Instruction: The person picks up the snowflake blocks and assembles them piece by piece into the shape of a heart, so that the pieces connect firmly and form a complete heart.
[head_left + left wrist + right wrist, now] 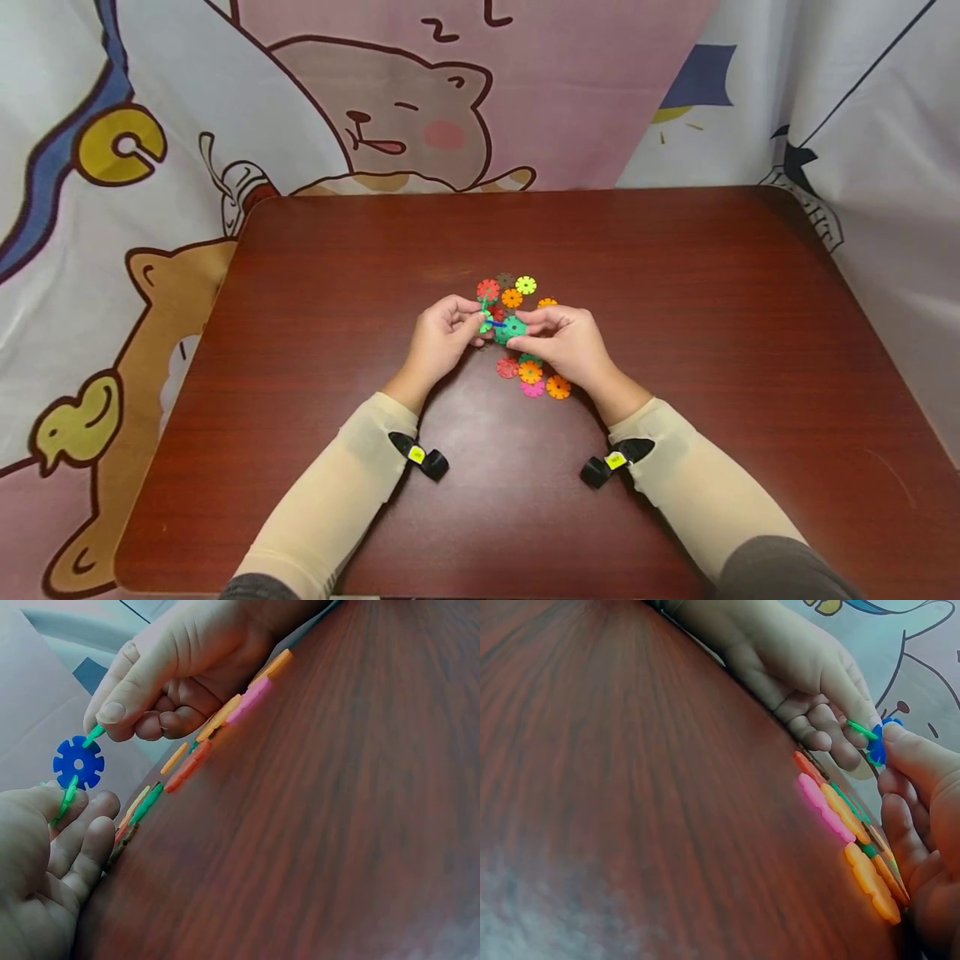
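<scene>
My left hand [444, 332] pinches a light green notched plastic disc [69, 798] between thumb and fingers. Opposite it, my right hand [568, 340] grips a darker green disc [513, 329] by its edge. Between them is a blue notched disc [67, 762], its slots meeting both green discs at an angle. How deep the slots are pushed together, I cannot tell. The joined pieces are held above the table. A second green strip sticks up by the left fingertips in the head view, touching or near a red disc [487, 289].
Several loose discs lie on the brown table [337, 275] beneath and around the hands. A yellow disc [526, 285] is behind, an orange disc [558, 387] and a pink disc [532, 389] in front. A printed cloth [570, 100] hangs beyond the table's far edge.
</scene>
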Demonstrator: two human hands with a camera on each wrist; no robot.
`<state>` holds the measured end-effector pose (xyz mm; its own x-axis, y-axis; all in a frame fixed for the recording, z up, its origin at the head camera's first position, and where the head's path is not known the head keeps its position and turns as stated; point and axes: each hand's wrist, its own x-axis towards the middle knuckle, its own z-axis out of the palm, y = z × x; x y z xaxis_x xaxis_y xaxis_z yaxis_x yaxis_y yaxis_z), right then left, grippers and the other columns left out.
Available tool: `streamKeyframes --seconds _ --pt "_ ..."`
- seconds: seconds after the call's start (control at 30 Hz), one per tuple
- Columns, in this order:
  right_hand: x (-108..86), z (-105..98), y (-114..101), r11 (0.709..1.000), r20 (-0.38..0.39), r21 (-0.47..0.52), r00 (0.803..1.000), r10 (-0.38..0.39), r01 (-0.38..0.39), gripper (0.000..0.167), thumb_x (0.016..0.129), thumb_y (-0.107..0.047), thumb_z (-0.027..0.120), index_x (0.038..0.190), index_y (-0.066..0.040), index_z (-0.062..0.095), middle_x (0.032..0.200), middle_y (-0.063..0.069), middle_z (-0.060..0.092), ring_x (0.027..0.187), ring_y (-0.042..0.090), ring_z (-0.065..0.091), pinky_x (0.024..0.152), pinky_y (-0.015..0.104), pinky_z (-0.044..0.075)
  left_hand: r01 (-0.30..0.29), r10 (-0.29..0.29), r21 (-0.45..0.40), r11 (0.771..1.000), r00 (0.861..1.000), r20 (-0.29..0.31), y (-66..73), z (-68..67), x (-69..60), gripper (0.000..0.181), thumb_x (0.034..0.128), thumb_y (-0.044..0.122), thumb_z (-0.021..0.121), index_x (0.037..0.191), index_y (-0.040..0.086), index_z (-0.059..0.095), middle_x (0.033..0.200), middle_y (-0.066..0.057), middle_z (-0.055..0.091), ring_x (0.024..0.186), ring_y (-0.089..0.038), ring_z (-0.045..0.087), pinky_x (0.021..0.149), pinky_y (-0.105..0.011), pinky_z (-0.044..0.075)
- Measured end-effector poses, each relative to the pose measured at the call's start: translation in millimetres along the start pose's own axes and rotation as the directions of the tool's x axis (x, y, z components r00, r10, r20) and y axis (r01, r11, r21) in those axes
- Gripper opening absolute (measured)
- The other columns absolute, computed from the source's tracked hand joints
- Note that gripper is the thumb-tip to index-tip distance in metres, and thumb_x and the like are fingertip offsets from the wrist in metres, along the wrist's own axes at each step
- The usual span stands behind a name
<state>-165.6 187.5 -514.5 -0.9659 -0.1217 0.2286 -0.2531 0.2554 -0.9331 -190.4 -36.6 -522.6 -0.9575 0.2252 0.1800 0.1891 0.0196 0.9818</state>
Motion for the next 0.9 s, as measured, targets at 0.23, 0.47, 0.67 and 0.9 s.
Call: streamKeyframes --seconds 0.23,0.47,0.67,0.9 --pt "-0.6 0.1 0.8 1.0 -0.008 -0.021 1.0 0.0 0.0 0.036 0.074 -0.007 0.099 0.106 -0.001 0.084 0.085 0.009 0.08 0.072 0.007 0.074 0.064 0.019 0.059 -0.022 0.021 0.056 0.998 1.0 0.01 1.6 0.9 -0.7 0.012 0.0984 -0.005 0.073 0.108 -0.01 0.068 0.092 -0.024 0.077 0.073 -0.039 0.076 0.064 -0.034 0.065" --pt "-0.2 3.8 4.8 0.999 -0.034 -0.016 0.999 -0.038 0.037 0.035 0.077 -0.003 0.097 0.109 0.001 0.083 0.085 0.011 0.079 0.07 0.008 0.073 0.063 0.019 0.058 -0.041 0.04 0.066 0.997 0.999 0.016 1.7 2.5 -0.4 0.012 0.1007 -0.005 0.069 0.11 -0.01 0.064 0.09 -0.023 0.076 0.075 -0.041 0.076 0.065 -0.036 0.065" --pt "2.6 7.8 7.1 0.993 -0.061 -0.022 0.991 -0.117 0.116 0.037 0.082 0.002 0.091 0.117 0.001 0.08 0.088 0.013 0.078 0.076 0.011 0.072 0.07 0.019 0.059 -0.049 0.051 0.062 0.997 0.999 -0.018 1.2 2.3 1.6 0.019 0.1005 -0.002 0.069 0.115 -0.006 0.059 0.091 -0.02 0.068 0.076 -0.039 0.072 0.068 -0.036 0.064" --pt "1.2 8.5 7.1 0.995 -0.067 0.028 0.993 -0.094 0.096 0.036 0.089 0.01 0.081 0.125 0.009 0.074 0.089 0.02 0.072 0.073 0.016 0.065 0.067 0.017 0.054 -0.066 0.079 0.086 0.994 0.985 -0.152 1.1 2.0 1.3 0.054 0.0921 0.005 0.081 0.135 -0.002 0.049 0.131 -0.019 0.051 0.113 -0.031 0.064 0.085 -0.032 0.058"
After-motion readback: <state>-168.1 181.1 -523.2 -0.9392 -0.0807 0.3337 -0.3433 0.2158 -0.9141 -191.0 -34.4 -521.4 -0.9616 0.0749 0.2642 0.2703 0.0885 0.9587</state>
